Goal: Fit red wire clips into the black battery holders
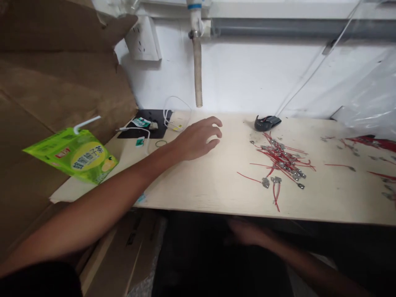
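My left hand (pixel 199 139) is over the middle of the wooden tabletop (pixel 198 185), palm down, fingers apart and slightly bent, with nothing in it. To its right lies a loose pile of red wires with small metal pieces (pixel 283 159) on their ends. Two such pieces (pixel 270 181) lie at the pile's near side. My right hand (pixel 244 232) is low, below the table's front edge and near my dark-clothed lap; it is blurred and in shadow, so its fingers cannot be made out.
At the left stands a green drink pouch (pixel 77 154) with a white straw, beside a brown cardboard sheet (pixel 55 90). A white cable (pixel 148 142) lies on a dark mat (pixel 157 130). A flexible hose (pixel 198 74) hangs above. More red wires (pixel 371 142) lie far right.
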The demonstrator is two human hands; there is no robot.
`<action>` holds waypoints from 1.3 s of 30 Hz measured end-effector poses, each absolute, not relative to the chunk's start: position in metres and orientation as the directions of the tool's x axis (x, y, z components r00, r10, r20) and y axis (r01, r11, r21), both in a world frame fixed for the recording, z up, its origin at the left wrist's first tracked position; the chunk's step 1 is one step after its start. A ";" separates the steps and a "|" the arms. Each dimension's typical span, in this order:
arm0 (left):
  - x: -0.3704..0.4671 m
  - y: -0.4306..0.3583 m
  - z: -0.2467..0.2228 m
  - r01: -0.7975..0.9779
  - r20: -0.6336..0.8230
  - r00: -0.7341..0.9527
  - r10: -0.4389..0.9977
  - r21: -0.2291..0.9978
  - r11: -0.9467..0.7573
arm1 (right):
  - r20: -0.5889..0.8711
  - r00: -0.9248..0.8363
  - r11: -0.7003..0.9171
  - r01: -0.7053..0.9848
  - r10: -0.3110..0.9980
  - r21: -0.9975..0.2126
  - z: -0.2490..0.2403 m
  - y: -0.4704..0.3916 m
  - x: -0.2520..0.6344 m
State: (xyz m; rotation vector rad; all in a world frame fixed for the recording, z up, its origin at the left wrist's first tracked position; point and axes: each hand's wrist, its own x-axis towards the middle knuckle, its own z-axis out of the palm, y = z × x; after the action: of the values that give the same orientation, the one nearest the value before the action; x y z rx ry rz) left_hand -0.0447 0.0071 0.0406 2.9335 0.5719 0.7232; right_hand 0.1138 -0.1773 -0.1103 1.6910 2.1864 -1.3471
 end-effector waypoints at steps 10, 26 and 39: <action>-0.046 0.009 0.035 0.300 0.332 0.885 0.326 0.129 -0.945 | -0.218 -0.730 0.437 0.590 0.648 -0.679 0.082 -0.190 0.167; -0.045 0.012 0.035 0.378 0.327 0.852 0.408 0.154 -0.913 | 0.183 -0.308 0.343 0.916 0.934 -0.206 0.038 -0.021 0.252; -0.043 0.007 0.038 0.589 0.136 0.761 0.634 0.267 -0.763 | -0.009 -0.362 0.314 0.819 0.932 -0.480 0.056 -0.044 0.251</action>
State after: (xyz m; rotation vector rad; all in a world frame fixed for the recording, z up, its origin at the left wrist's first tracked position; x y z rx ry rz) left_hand -0.0434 0.0065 0.0384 2.7493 0.9667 0.3227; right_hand 0.2506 -0.0439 0.0563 1.8887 2.7537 -0.7129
